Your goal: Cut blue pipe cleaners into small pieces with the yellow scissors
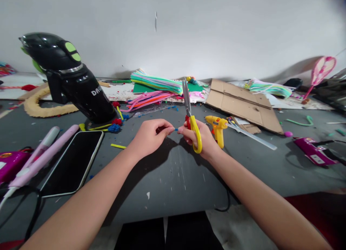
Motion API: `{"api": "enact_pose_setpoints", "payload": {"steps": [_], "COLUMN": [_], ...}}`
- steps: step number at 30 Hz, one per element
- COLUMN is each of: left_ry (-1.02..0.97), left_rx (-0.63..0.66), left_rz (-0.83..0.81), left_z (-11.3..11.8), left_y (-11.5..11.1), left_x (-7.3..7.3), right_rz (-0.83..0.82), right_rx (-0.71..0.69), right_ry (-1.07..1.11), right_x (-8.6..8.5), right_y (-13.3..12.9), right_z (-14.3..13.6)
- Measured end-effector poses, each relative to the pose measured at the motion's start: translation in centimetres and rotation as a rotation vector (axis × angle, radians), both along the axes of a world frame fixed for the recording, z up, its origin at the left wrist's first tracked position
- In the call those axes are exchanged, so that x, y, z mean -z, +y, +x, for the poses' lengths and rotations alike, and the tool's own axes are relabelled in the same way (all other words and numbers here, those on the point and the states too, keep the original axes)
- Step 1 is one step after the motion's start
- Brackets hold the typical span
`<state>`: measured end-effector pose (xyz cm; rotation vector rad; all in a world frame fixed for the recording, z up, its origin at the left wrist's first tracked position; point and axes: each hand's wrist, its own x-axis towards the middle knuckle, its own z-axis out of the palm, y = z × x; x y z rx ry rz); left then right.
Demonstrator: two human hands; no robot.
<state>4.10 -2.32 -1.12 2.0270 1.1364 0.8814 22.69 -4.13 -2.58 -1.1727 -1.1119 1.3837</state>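
My left hand pinches one end of a tiny blue piece between thumb and fingertips. Its other end meets the fingertips of my right hand. Scissors with yellow and red handles hang on the fingers of that right hand, blades pointing up and away. Just right of it a yellow glue gun rests on the grey table. A short yellow strip lies left of my left hand.
A large black bottle stands back left, a phone and a pink hair iron nearer. Pipe cleaners and cardboard lie at the back. A purple device sits at the right.
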Motion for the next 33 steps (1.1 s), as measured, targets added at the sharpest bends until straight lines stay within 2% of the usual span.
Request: {"api": "enact_pose_setpoints", "payload": {"steps": [8, 14, 21, 24, 29, 33], "left_ry": [-0.062, -0.034, -0.169, -0.235, -0.241, -0.217], "left_rx": [-0.012, 0.008, 0.079, 0.100, 0.089, 0.059], "left_rz": [-0.081, -0.101, -0.398, -0.470, -0.488, -0.470], "left_z": [-0.26, -0.01, 0.01, 0.03, 0.25, 0.04], "left_y": [-0.08, -0.31, -0.24, -0.28, -0.32, -0.18], "left_x": [-0.33, -0.11, -0.47, -0.62, -0.38, -0.40], "right_rz": [0.009, 0.105, 0.197, 0.209, 0.199, 0.160], "right_rx": [0.053, -0.021, -0.013, -0.014, -0.023, 0.061], "right_ry": [-0.070, -0.082, -0.092, -0.063, -0.032, -0.052], "right_x": [-0.21, -0.52, 0.00, 0.23, 0.37, 0.35], "right_y": [0.03, -0.44, -0.63, -0.47, -0.36, -0.14], "right_z": [0.36, 0.44, -0.04, 0.08, 0.08, 0.17]}}
